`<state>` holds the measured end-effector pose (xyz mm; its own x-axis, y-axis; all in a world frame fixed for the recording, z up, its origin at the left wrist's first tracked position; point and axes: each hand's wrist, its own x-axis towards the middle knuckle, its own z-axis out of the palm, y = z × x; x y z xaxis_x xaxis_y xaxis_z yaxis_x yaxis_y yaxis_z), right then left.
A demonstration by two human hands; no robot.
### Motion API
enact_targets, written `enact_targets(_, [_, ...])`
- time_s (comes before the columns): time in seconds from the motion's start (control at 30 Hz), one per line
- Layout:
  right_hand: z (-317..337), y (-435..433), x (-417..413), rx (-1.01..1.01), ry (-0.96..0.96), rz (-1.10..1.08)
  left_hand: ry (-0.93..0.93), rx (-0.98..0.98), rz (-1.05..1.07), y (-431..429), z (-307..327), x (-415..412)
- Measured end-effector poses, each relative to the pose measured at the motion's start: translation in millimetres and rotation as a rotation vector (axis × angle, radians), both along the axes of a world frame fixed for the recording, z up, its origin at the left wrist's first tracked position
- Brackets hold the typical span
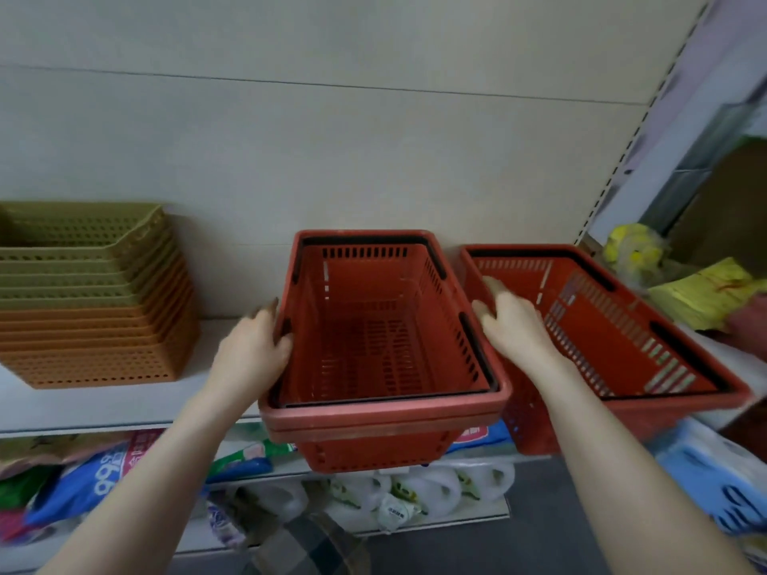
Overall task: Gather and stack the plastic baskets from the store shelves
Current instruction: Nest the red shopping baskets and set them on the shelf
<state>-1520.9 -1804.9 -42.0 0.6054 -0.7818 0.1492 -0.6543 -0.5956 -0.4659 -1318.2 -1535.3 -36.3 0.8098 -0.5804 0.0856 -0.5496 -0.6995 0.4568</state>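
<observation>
We have both bare forearms stretched forward and upward from the bottom corners of the view, converging slightly toward the middle. Our left hand (253, 346) is turned palm inward, its fingers curled closed over the left rim of the red basket (386, 325), thumb on the near side. Our right hand (512, 321) is palm down with the fingers spread and pointing up and away, laid flat at the right rim of that same basket; whether it grips or only presses we cannot tell. Both wrists are straight, roughly level with each other.
</observation>
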Motion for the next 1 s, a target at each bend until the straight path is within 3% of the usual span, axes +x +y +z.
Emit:
enact_targets(0.13, [7.9, -39.1, -50.8, -0.169, -0.048, -0.064, -0.118, -0.081, -0.109, -43.7, 18.0, -24.8])
enact_targets(0.33, [9.8, -147.5, -117.5, -0.275, 0.054, -0.151, -0.159, -0.209, -0.354, -180.9, 36.0, -98.0])
enact_targets(0.43, [-3.9, -201.2, -139.3, -0.225, 0.098, -0.152, -0.058, -0.133, -0.397, -256.9, 25.6, -127.2])
enact_targets(0.53, [-11.6, -243.6, -143.9, -0.017, 0.290, -0.204, 0.090, 0.066, -0.314, -305.4, 4.0, -135.9])
enact_targets(0.63, [-20.5, -260.7, -145.4, 0.072, 0.351, -0.150, 0.209, 0.162, -0.266, -317.7, -17.1, -134.6])
enact_targets(0.73, [-26.3, -260.2, -148.6, 0.117, 0.268, -0.083, 0.304, 0.159, -0.246, -318.7, -25.6, -136.3])
enact_targets(1.0, [-16.1, -261.4, -156.6, 0.121, 0.225, -0.142, 0.307, 0.057, -0.243, -318.9, -14.8, -144.5])
